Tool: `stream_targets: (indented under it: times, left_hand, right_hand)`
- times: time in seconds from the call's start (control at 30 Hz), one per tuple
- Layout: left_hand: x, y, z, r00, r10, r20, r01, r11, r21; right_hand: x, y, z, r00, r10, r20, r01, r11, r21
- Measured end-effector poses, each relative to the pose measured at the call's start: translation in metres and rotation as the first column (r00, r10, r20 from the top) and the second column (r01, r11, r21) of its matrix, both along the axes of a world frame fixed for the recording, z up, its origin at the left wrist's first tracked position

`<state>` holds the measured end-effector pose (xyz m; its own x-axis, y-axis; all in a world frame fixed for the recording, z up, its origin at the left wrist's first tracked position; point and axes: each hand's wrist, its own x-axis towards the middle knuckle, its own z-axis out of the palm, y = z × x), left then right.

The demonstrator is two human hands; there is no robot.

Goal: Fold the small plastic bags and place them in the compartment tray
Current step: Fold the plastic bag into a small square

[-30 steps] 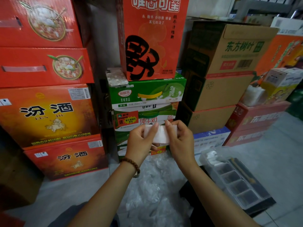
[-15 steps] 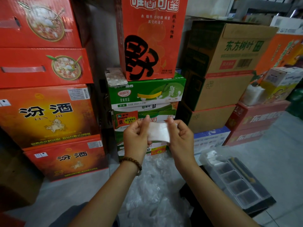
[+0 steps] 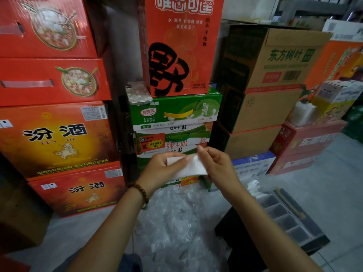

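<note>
Before stacked cartons (image 3: 59,138), both hands (left hand (image 3: 163,169), right hand (image 3: 218,165)) pinch a small bag (image 3: 188,166).

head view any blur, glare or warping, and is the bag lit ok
In the head view the light is dim and even, no harsh glare; the head view's wide lens bows the stacked cartons near the edges; the small plastic bag, pinched by left hand and right hand, looks bright but soft-edged; the compartment tray is dark, blurred.

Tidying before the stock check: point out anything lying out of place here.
A phone lies perched on the green carton's left corner, beside the orange box. Loose clear bags sprawl in a heap on the floor.
</note>
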<state>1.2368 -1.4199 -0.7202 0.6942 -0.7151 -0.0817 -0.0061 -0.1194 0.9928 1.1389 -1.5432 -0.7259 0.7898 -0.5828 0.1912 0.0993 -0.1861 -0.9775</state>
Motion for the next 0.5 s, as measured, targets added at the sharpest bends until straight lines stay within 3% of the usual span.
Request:
stream_targets:
  times: [0.23, 0.37, 0.5]
  left_hand:
    - [-0.0011, -0.0035, -0.0004, 0.99, 0.09, -0.109, -0.1, 0.991, -0.088]
    - [-0.0004, -0.0062, -0.0003, 0.966, 0.152, -0.209, -0.186, 0.971, -0.153]
    - [-0.0002, -0.0049, 0.001, 0.982, 0.069, -0.174, -0.095, 0.984, -0.149]
  right_hand:
    - [-0.0061, -0.003, 0.0035, 1.0, -0.01, 0.0, 0.01, 0.985, 0.172]
    - [-0.0055, -0.0024, 0.001, 0.996, 0.085, -0.005, -0.083, 0.984, 0.156]
    - [-0.0042, -0.0041, 0.0016, 0.99, -0.071, 0.124, 0.04, 0.971, 0.238]
